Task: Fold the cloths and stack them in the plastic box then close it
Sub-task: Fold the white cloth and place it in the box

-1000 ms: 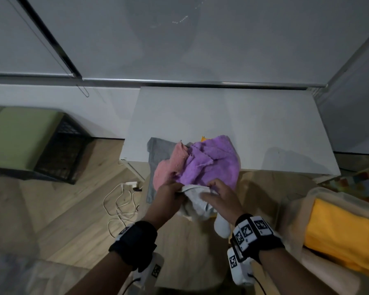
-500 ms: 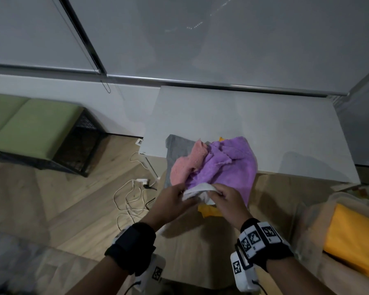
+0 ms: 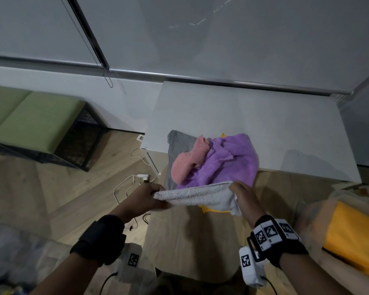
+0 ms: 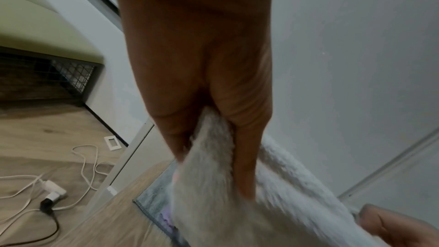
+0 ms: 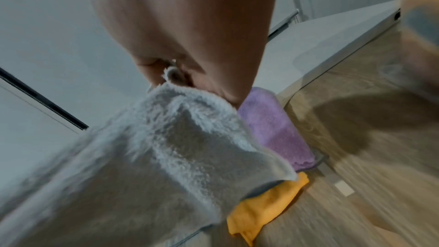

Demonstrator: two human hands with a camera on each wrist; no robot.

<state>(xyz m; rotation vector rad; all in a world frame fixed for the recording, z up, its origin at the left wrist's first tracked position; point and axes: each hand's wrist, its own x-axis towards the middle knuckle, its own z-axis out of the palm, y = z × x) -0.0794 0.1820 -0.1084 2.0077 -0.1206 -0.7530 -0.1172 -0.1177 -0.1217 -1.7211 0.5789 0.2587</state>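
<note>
A white fluffy cloth (image 3: 196,195) is stretched between my two hands above the wooden table (image 3: 192,241). My left hand (image 3: 150,193) pinches its left end (image 4: 209,157), and my right hand (image 3: 238,191) pinches its right corner (image 5: 173,82). Behind it lies a heap of cloths: purple (image 3: 228,162), pink (image 3: 190,160), grey (image 3: 179,141), with an orange cloth (image 5: 266,206) under the white one. The clear plastic box (image 3: 313,220) stands at the right with a folded yellow cloth (image 3: 354,241) inside; no lid shows.
A white table (image 3: 254,124) adjoins the wooden one, against the wall. On the floor at left lie white cables and a plug (image 3: 141,177). A green-cushioned black mesh bench (image 3: 36,124) stands further left.
My hands have pulled apart, spreading the bunched white cloth into a taut strip. The orange cloth beneath has come into sight. The head view has shifted left.
</note>
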